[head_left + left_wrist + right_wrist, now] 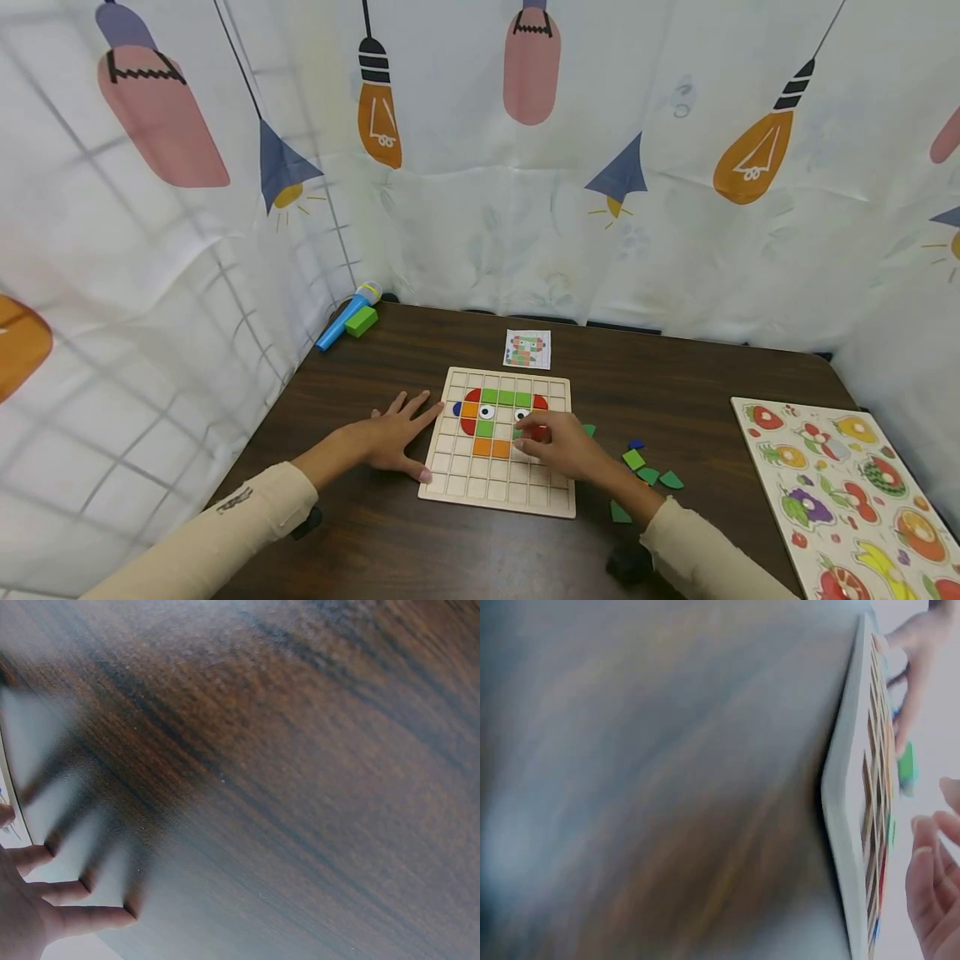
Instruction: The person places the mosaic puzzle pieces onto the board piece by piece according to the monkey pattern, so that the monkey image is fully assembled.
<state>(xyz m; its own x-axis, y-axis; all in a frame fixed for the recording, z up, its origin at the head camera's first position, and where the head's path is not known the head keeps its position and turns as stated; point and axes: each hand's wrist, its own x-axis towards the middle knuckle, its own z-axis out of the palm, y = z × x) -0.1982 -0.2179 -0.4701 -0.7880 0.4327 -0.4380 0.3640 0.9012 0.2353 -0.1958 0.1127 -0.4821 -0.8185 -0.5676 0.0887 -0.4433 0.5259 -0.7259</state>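
A square wooden grid board (495, 492) lies on the table, with red, green, orange and blue pieces set into a face-like pattern with two white eye pieces (487, 412). My left hand (390, 437) rests with spread fingers at the board's left edge, its thumb and fingertips touching it. Over the right part of the pattern hovers my right hand (558, 446), fingers loosely bent, thumb and index apart around a green square (517, 434) in the grid. In the right wrist view its fingers (924, 866) stand above the board with nothing visible between them. This hand hides some cells.
Loose green pieces (671, 480) and a blue one (636, 444) lie right of the board. Behind it is a small pattern card (527, 349). A toy microphone (345, 321) and green block (362, 322) sit back left; a fruit puzzle board (817, 492) lies at the right.
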